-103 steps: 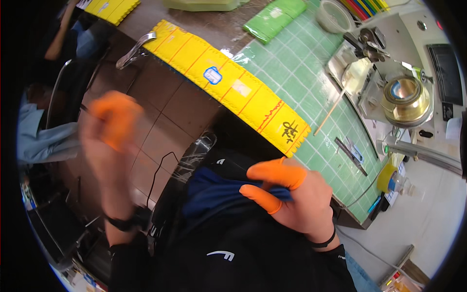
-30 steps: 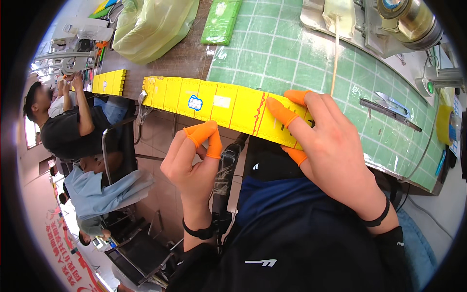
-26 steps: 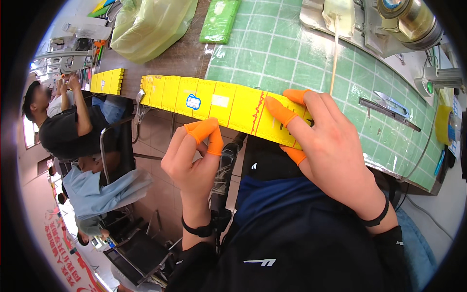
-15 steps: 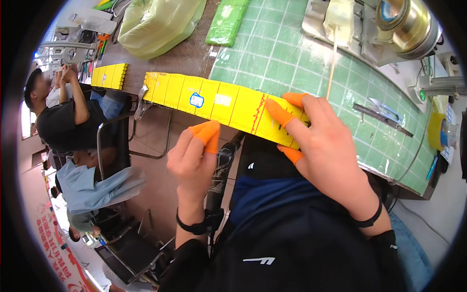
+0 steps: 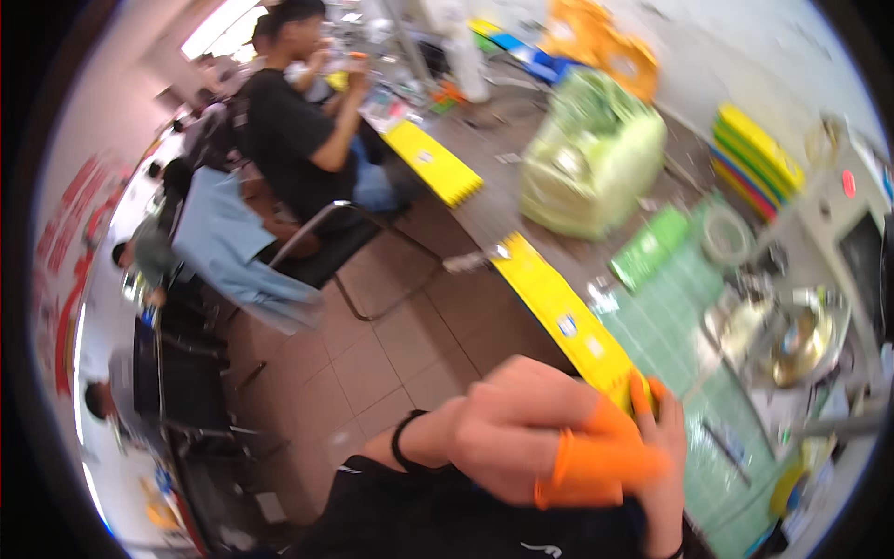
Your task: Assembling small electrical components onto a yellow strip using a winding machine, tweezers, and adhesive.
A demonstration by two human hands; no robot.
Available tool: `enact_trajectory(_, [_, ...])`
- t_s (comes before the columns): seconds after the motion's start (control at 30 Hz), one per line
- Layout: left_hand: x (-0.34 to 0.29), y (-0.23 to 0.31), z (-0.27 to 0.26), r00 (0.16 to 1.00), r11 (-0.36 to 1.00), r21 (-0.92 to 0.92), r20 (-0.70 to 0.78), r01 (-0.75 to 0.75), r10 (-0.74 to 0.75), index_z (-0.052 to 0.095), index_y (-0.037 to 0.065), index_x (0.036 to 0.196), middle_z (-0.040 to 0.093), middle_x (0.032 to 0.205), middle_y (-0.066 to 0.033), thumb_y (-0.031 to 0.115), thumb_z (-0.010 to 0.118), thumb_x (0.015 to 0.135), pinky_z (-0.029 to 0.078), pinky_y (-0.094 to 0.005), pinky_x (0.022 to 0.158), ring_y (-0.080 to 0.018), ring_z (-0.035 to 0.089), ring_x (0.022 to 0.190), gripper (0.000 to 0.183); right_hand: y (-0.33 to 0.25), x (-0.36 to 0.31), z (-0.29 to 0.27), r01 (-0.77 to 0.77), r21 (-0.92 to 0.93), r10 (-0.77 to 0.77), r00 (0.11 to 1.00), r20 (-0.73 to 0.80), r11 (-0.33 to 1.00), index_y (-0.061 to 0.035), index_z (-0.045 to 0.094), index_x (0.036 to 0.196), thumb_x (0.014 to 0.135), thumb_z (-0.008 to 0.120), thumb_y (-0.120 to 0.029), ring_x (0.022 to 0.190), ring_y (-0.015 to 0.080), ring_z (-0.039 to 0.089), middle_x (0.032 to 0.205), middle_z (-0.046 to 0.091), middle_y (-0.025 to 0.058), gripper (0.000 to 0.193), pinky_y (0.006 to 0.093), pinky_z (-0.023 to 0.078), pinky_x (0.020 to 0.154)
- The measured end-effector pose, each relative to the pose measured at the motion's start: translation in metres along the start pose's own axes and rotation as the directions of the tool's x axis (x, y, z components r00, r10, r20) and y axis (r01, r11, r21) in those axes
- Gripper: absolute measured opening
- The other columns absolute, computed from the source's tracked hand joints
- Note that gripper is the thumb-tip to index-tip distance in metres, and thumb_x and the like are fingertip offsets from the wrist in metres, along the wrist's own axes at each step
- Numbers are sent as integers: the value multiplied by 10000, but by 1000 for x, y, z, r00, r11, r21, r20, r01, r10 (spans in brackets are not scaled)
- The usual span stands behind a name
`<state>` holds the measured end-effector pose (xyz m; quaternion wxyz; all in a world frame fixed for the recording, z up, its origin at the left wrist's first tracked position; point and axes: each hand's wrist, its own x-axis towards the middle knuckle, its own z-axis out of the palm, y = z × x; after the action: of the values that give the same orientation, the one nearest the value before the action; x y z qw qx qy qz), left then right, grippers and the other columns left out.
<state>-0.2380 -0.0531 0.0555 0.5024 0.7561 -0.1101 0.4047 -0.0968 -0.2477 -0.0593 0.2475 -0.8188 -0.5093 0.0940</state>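
Observation:
In the foreground, my left hand (image 5: 512,429) is raised over my lap, fingers bent together with orange finger cots on. It is closed and smeared by motion; whatever its fingertips hold cannot be made out. Partly behind it, my right hand (image 5: 665,456), also in orange finger cots, has its fingertips on the near end of a long yellow strip (image 5: 542,291). The strip lies along the bench edge, with a small blue-edged label and a whitish patch on it. A silvery clamp-like piece (image 5: 473,261) sits at its far end.
A green cutting mat (image 5: 670,328) covers the near bench, holding a green packet (image 5: 652,248) and a tape roll (image 5: 726,235). Behind stand a pale green plastic bag (image 5: 596,158) and stacked coloured boards (image 5: 756,160). Farther left, a person (image 5: 293,112) sits by another yellow strip (image 5: 430,160).
The view has swung left and up, showing more of the room. My left hand has moved right, near my right hand, which stays at the yellow strip's near end.

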Motion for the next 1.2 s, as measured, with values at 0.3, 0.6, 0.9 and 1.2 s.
enact_trajectory(0.3, [55, 80, 51, 838, 989, -43, -538, -139, 94, 641, 12, 1045, 601, 868, -96, 114, 712, 930, 465, -241, 621, -183, 615, 688, 169, 1, -3, 5, 196, 37, -193, 978, -80, 980, -22, 459, 1491, 913, 759, -154, 1069, 437, 639, 1273, 591, 286, 663, 448, 557, 914])
enact_trajectory(0.6, [74, 39, 25, 998, 769, -638, 60, 25, 17, 626, 35, 733, 564, 623, -72, 243, 797, 833, 406, -265, 443, -193, 571, 465, 288, 10, 8, -31, 9, 55, -9, 1000, 2, 998, -69, 511, 1460, 797, 826, -131, 1278, 460, 489, 1394, 508, 232, 737, 515, 426, 1081])
enact_trajectory(0.9, [141, -123, 46, 984, 958, 288, 171, 0, -51, 751, 78, 1146, 742, 926, -114, 56, 757, 863, 524, -310, 561, -230, 639, 616, 284, 30, 10, -64, -217, -8, 217, 976, 4, 976, -111, 579, 1424, 803, 824, -176, 1135, 404, 538, 1256, 565, 199, 671, 456, 464, 996])
enact_trajectory(1.2, [162, -315, 146, 809, 590, 804, 392, -71, -437, 774, 105, 910, 744, 966, -139, 161, 760, 723, 576, -438, 745, -302, 740, 915, 196, 55, 11, -44, -144, -83, 157, 972, 174, 986, -59, 645, 1317, 926, 741, -290, 1115, 442, 587, 1206, 615, 248, 464, 485, 478, 966])
